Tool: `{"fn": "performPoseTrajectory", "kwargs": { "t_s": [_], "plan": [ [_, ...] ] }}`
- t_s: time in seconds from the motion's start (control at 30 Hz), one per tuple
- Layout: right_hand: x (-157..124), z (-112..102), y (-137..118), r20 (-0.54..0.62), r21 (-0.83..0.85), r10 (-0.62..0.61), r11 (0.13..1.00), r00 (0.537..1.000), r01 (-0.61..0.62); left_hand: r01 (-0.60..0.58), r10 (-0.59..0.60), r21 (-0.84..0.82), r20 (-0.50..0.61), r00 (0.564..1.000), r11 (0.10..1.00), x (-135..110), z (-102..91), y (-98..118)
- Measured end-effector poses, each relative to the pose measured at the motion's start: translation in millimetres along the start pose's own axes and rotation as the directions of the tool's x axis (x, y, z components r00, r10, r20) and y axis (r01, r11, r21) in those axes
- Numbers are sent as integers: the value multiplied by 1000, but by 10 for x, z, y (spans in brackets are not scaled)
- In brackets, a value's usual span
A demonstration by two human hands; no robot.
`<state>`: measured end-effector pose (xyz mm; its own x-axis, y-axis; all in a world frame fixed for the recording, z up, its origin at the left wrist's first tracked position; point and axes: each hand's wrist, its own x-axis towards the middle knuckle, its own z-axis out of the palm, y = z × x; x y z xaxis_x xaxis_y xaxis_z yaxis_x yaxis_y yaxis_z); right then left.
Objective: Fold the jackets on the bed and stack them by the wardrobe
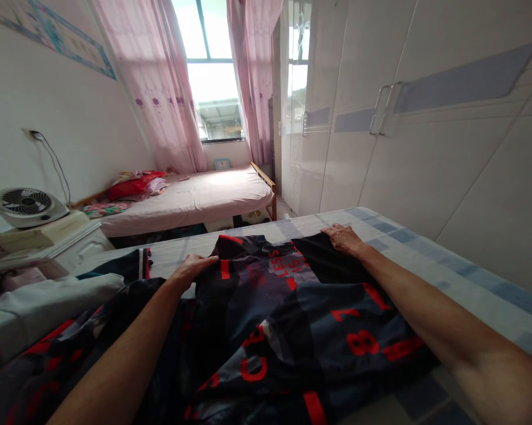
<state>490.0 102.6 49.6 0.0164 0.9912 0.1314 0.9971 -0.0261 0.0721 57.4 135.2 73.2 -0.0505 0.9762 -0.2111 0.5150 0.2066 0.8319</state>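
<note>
A black T-shirt [283, 313] with red letters and numbers lies spread over the bed in front of me, partly folded and creased. My left hand [193, 268] is at its far left edge, fingers closed on the fabric near a red stripe. At the far right corner, my right hand [343, 241] has its fingers on the black cloth of the sleeve and appears to pinch it. The fingertips of both hands are partly hidden. Beside my left forearm lies a heap of dark and red clothes [66, 348] with a light grey garment [57, 295] on top.
The blue-and-white checked bed sheet [402, 254] extends to the right. White wardrobe doors [425, 171] stand along the right side. Beyond is a second bed [204, 192] with folded red cloth [137, 184]. A small fan [29, 203] sits on a white cabinet [75, 248] at left.
</note>
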Motion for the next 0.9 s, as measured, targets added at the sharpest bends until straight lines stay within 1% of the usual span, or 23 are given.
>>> {"fn": "performPoseTrajectory", "kwargs": {
  "t_s": [0.07, 0.17, 0.23, 0.3, 0.4, 0.53, 0.63, 0.73, 0.77, 0.8, 0.83, 0.87, 0.9],
  "plan": [
    [95, 44, 45, 21, -12, -3, 1000, 1000, 3, 35, -30, -91, 62, 998, 995, 42, 28, -1],
    [190, 56, 99, 31, -31, -13, 999, 999, 14, 47, -15, -237, 137, 991, 970, 51, 61, 21],
    [223, 36, 117, 5, -46, -6, 999, 1000, 6, 29, 22, -324, 153, 988, 946, 32, 70, 33],
    [240, 22, 121, -42, -58, 25, 998, 999, -28, 0, 58, -386, 141, 988, 923, 12, 73, 34],
    [256, 60, 111, -84, -60, 54, 996, 995, -59, -6, 69, -427, 132, 989, 904, 9, 84, 17],
    [277, 149, 91, -68, -49, 40, 998, 997, -43, 61, 25, -426, 193, 981, 903, 53, 118, 18],
    [245, 86, 107, -93, -48, 33, 998, 995, -38, 57, 39, -441, 206, 978, 896, 50, 101, 89],
    [78, -87, 172, -176, -47, 15, 999, 984, -23, -4, 110, -486, 189, 976, 874, -64, -3, 215],
    [-18, -142, 203, -222, -45, 5, 999, 975, -16, -30, 141, -495, 189, 972, 868, -132, -53, 255],
    [-134, -184, 238, -270, -45, -7, 999, 963, -5, -79, 191, -485, 186, 964, 871, -214, -104, 288],
    [-266, -208, 275, -314, -47, -23, 999, 949, 9, -158, 263, -450, 180, 948, 879, -308, -152, 307],
    [-410, -210, 311, -348, -51, -42, 998, 937, 25, -265, 354, -384, 182, 917, 884, -411, -191, 308],
    [-558, -191, 345, -364, -56, -60, 998, 929, 42, -384, 449, -290, 203, 870, 877, -520, -216, 288]
  ]
}}
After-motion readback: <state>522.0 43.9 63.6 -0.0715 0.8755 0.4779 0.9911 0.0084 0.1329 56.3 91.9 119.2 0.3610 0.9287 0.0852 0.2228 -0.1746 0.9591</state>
